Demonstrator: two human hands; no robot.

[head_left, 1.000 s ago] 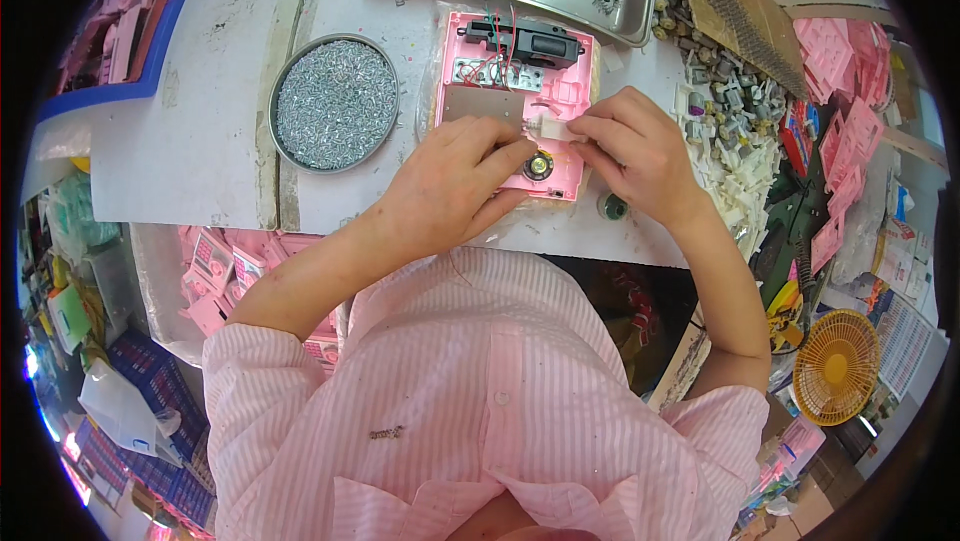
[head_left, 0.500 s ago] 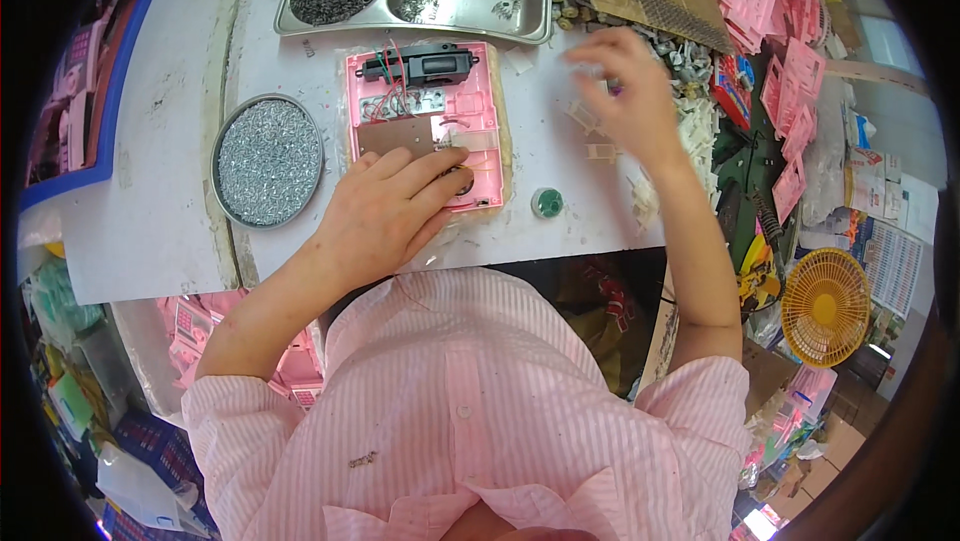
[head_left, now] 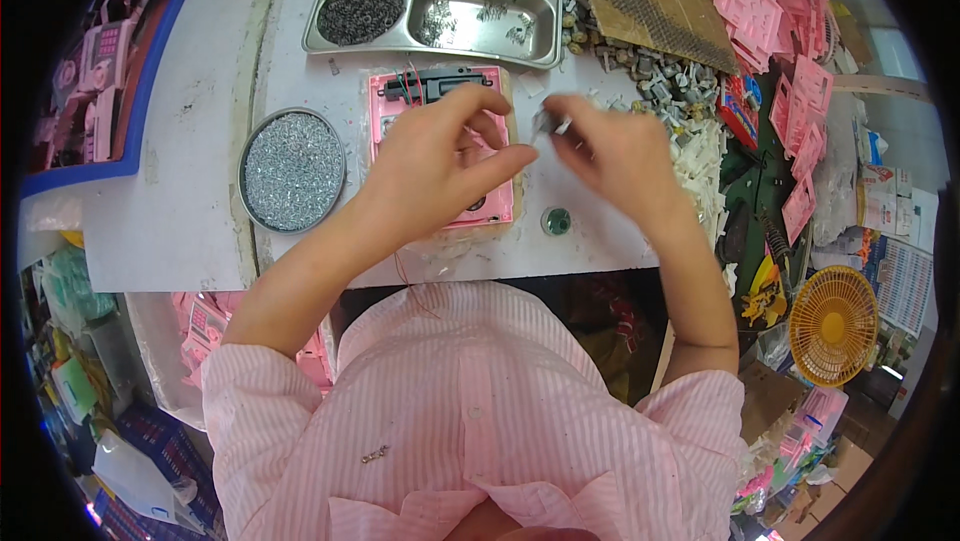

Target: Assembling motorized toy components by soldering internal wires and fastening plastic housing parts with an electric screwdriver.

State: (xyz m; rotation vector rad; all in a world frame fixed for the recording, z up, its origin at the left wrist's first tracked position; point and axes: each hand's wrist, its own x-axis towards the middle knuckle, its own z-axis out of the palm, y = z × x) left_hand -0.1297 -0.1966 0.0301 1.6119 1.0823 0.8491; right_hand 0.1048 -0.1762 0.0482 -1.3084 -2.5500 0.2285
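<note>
A pink plastic casing (head_left: 497, 207) lies open-side up in front of me, with a black module (head_left: 440, 84) and thin red wires at its far end. My left hand (head_left: 430, 166) hovers over it, thumb and fingers apart and nothing visible between them, covering most of its middle. Just right of the casing, my right hand (head_left: 625, 156) pinches a small grey metal part (head_left: 545, 125), blurred by motion. Nearer the table edge stands a small round pot (head_left: 555, 221) with green contents.
Left of the casing sits a round dish (head_left: 292, 171) full of small silvery pieces. A metal compartment tray (head_left: 470, 53) holds springs and dark small parts. Small metal parts (head_left: 655, 81) are heaped at right beside white plastic pieces (head_left: 700, 151), under a cardboard sheet (head_left: 655, 11).
My left hand has lifted off the casing and opened. The right hand has moved down and nearer the casing, and a grey metal part now shows at its fingertips. The view has shifted slightly.
</note>
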